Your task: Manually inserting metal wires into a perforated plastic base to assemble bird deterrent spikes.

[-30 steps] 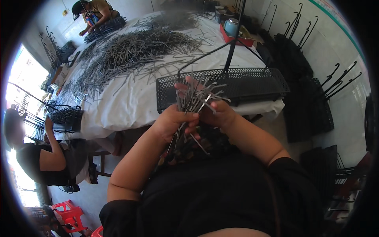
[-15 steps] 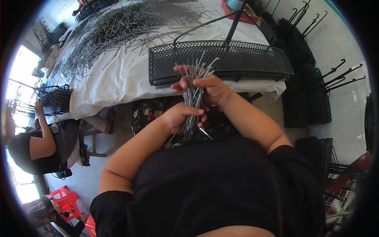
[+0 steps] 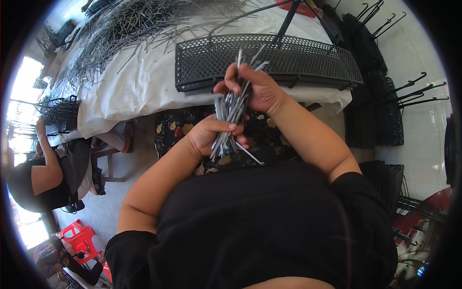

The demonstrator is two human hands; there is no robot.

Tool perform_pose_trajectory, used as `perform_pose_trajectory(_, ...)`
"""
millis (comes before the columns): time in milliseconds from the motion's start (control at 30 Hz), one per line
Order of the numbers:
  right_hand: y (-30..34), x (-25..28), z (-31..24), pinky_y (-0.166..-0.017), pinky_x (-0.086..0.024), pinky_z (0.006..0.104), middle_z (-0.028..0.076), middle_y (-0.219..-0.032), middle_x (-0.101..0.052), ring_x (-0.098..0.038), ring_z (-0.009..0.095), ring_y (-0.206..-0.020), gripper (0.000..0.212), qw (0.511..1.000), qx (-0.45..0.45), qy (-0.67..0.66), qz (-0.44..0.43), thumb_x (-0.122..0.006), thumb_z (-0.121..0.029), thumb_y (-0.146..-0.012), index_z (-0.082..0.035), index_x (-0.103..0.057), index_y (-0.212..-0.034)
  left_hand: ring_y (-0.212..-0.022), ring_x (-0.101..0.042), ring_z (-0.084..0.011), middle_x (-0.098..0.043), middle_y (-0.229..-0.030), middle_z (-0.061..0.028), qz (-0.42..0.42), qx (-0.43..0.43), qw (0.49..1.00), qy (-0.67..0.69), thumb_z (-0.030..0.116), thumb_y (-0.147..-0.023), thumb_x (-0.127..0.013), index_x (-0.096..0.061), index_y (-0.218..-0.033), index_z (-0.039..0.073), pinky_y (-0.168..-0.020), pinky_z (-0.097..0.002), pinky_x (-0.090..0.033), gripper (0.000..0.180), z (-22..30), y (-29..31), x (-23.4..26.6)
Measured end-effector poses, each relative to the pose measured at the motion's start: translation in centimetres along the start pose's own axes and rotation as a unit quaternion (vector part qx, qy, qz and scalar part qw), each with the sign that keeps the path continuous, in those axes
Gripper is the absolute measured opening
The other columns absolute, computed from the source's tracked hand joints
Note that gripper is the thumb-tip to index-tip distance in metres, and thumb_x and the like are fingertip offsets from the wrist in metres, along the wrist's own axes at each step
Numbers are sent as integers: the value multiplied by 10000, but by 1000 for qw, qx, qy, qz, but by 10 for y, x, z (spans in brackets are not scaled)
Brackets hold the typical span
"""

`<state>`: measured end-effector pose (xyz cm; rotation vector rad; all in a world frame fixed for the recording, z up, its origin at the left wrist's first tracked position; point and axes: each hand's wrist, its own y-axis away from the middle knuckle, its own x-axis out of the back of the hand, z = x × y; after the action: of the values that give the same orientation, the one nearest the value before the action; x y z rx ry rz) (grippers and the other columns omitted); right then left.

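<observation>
A bundle of thin grey metal rods, some with bent ends, stands over my lap. My left hand is closed round its lower part, thumb across the front. Above it, my right hand grips a smaller share of the rods between thumb and fingers, their tips sticking out past the fingertips. A single rod slants out below my left hand. Just beyond my hands, a black perforated metal basket with a tall handle rests at the table's edge.
Loose rods are heaped on the white-covered table. At the left a seated person reaches to a black basket. Red plastic stools stand behind. Black mesh panels and hooked rods line the right wall.
My right hand has moved up slightly, drawing some rods upward from the bundle. The lower part of the bundle has shifted a little left with my left hand.
</observation>
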<state>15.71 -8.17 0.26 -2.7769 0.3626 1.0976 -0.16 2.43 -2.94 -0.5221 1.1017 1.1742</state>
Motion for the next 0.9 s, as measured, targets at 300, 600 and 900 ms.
perform_pose_trajectory(300,-9,6,-67,-675,-428,315,-66,-564,-286,-337,81,-516,387,981,109,-119,106,-402,-396,-1024,-138,-441,-739,-479,-430,-91,-405,-602,11,26,5,997,-77,172,-921,-589,-552,-958,35,-603,-404,-571,146,13,5,-13)
perform_pose_trajectory(600,24,1,-68,-423,-253,202,-53,-606,-389,-332,45,-471,172,988,101,59,98,-528,-216,-975,-56,-585,-950,-482,-414,-80,-387,-626,12,67,-191,975,-94,212,-968,-534,-451,-791,92,-625,-418,-586,230,40,39,-7)
perform_pose_trajectory(900,-13,33,43,-791,-518,422,185,-946,-683,-661,347,-875,221,568,-175,800,-83,-611,-164,-807,-9,-675,-950,-481,-353,-72,-357,-619,42,127,-242,961,-45,220,-996,-487,-512,-862,107,-579,-289,-406,177,34,53,11)
